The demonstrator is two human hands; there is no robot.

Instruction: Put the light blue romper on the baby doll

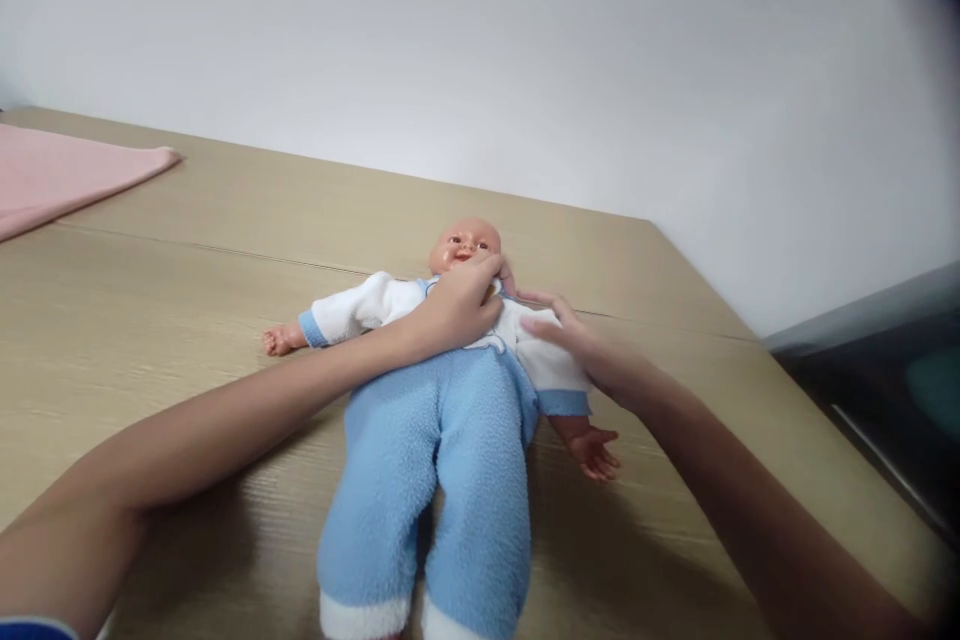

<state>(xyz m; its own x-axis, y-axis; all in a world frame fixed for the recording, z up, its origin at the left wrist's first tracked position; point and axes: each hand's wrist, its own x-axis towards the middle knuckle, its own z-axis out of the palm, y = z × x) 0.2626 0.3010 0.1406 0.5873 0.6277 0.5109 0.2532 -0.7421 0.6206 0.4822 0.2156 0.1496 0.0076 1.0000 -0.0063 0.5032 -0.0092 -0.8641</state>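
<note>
A bald baby doll (465,236) lies on its back on the table, its head toward the wall and its arms spread. It wears a fleecy outfit (480,440) with blue legs, a white top and blue cuffs. My left hand (466,302) reaches across the chest, its fingers curled at the collar below the chin; the fabric in its grip is mostly covered. Over the white sleeve at the doll's shoulder on the right, my right hand (566,332) is slightly blurred, with thumb and fingers apart. The doll's feet are cut off by the lower frame edge.
The wooden table (225,200) has a seam running across it and ends at a slanting edge on the right. A folded pink cloth (67,170) lies at the far left. Behind stands a pale wall (450,50); a dark object (885,390) is beyond the right edge.
</note>
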